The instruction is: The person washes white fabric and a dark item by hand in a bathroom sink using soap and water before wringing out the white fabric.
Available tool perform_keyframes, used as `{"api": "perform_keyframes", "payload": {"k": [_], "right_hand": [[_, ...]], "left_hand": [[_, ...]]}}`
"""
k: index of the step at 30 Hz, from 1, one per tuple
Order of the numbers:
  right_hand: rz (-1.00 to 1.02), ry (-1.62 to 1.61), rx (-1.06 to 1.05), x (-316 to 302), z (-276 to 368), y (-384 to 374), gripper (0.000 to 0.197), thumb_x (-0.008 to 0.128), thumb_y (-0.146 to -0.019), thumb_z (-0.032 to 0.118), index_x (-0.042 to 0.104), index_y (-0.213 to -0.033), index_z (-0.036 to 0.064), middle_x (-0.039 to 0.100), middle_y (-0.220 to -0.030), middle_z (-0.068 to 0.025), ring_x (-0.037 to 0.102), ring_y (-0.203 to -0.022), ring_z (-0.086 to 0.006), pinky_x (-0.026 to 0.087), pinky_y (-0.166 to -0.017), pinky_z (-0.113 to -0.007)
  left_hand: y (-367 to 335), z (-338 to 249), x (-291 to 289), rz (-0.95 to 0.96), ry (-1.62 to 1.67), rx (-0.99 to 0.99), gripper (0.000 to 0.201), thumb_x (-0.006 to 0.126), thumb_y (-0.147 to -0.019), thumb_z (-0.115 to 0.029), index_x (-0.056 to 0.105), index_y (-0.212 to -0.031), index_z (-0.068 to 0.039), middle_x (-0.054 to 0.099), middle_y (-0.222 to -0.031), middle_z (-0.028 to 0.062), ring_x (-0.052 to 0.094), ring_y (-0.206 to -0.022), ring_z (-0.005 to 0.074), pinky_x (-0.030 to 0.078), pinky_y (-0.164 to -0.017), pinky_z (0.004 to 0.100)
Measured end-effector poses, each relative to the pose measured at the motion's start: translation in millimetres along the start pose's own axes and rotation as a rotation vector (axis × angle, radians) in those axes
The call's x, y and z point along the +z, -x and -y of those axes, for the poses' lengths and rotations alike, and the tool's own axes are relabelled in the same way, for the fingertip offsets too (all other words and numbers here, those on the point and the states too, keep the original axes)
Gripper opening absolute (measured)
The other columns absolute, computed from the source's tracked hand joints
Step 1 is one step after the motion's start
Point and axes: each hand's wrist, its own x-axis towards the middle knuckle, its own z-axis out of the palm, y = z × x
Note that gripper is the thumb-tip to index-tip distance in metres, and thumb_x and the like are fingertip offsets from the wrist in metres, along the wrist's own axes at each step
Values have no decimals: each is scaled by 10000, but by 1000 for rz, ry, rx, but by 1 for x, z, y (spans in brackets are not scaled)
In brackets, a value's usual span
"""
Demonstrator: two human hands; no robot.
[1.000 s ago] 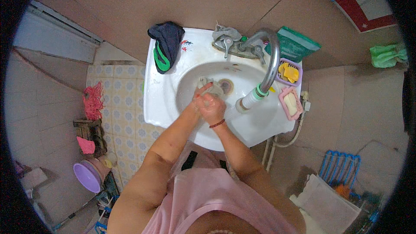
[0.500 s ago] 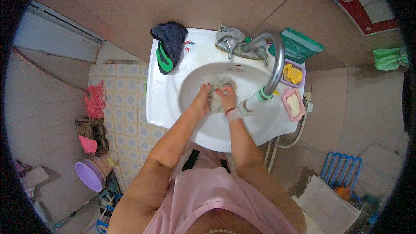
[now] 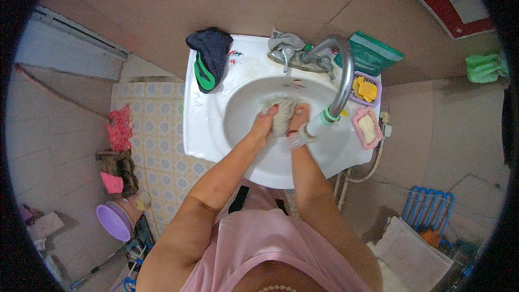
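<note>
Over the white basin (image 3: 238, 103) I hold a wet, pale grey-white cloth (image 3: 280, 120), bunched and hanging in folds. My left hand (image 3: 263, 124) is closed on its left side, thumb on top. At its right side, my right hand (image 3: 298, 118) is curled against the cloth, somewhat blurred, its fingertips partly hidden. Water runs from the light-coloured nozzle of the curved metal tap (image 3: 346, 75) onto my right wrist, which wears a thin red band.
A dark cloth with green trim (image 3: 208, 57) lies on the sink's left corner. To the right stand a purple dish (image 3: 373, 100) with yellow soap and a pink soap dish (image 3: 359, 124). A grey rag (image 3: 286, 39) sits behind the tap handles. Purple basins (image 3: 113, 221) stand lower left.
The cloth has been lifted and gathered into a hanging bunch between my hands. Both hands have shifted slightly to the right.
</note>
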Motion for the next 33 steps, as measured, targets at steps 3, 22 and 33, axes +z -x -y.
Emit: {"api": "perform_keyframes", "payload": {"k": [3, 22, 33], "right_hand": [[60, 29, 39, -11, 15, 0, 243, 579, -680, 141, 438, -870, 87, 480, -852, -60, 445, -771, -194, 390, -682, -290], [636, -399, 225, -56, 95, -28, 209, 544, -688, 229, 528, -797, 52, 540, -780, -74, 503, -761, -188, 386, -721, -326], [609, 236, -184, -7, 154, 34, 270, 635, -618, 181, 510, -800, 26, 507, -816, -132, 477, -822, -276, 375, -725, -330]], "left_hand": [[17, -13, -9, -61, -117, 82, 456, 492, -776, -292, 363, -1126, -30, 438, -1093, 128, 429, -1006, 228, 361, -831, 326], [36, 7, -49, -205, -277, 420, 286, 424, -787, -86, 444, -1070, -56, 515, -906, 46, 468, -781, 93, 366, -679, 204], [7, -13, -43, -8, 144, -361, 543, 356, -789, -450, 282, -1204, -107, 380, -1160, 116, 357, -1073, 253, 333, -853, 386]]}}
